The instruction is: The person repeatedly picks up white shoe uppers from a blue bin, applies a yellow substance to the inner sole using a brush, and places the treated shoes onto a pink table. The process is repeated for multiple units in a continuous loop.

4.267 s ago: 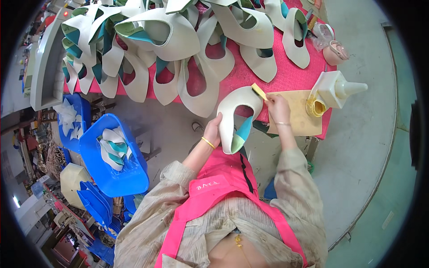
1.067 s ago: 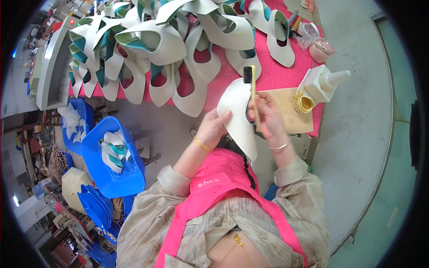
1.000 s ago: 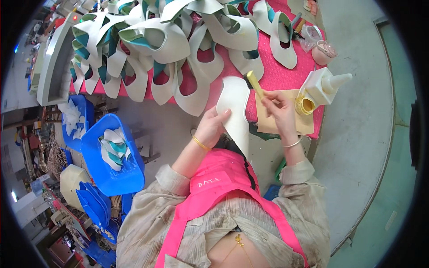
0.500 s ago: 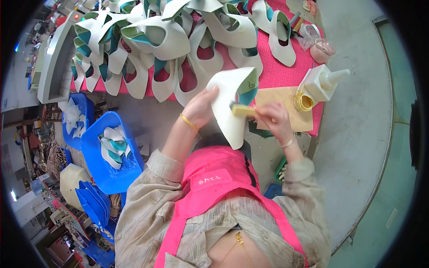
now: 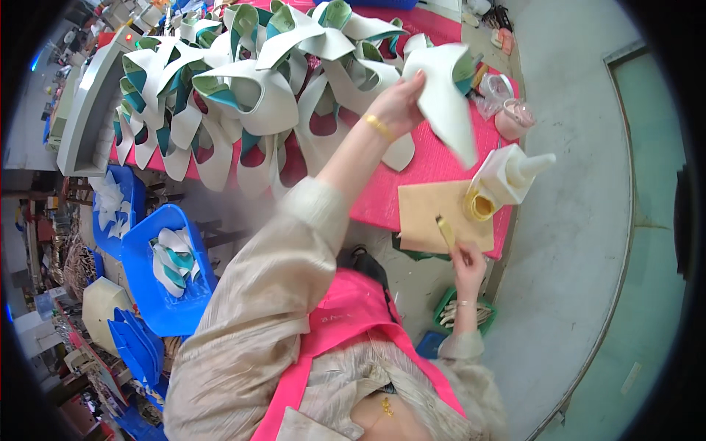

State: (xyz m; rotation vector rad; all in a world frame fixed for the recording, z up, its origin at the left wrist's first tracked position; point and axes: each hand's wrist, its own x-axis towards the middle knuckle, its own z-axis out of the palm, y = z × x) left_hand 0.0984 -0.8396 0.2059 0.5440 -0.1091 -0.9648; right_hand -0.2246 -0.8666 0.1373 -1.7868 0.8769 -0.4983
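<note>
My left hand [image 5: 401, 106] is stretched out over the far right of the pink table, its fingers closed on a white shoe upper [image 5: 443, 103] with green lining. The upper hangs above the table with its pointed end down. Nearer to me, my right hand [image 5: 468, 263] pinches a short yellow brush [image 5: 446, 231] with a dark tip, over the front edge of a brown cardboard sheet [image 5: 426, 202]. Beside the sheet stands a white bottle [image 5: 504, 173] with a nozzle. A yellow-smeared pot [image 5: 480, 207] adjoins it.
Many white uppers [image 5: 268, 103] with green and teal lining crowd the pink table [image 5: 375, 202]. A pink jar [image 5: 513, 117] stands at its right edge. At left are a grey machine [image 5: 92, 103] and a blue bin [image 5: 140, 294] holding uppers. A green basket [image 5: 445, 298] sits below.
My left hand has carried the upper away from my body, toward the table's far right. My right hand has drawn the brush off the upper and moved down toward me.
</note>
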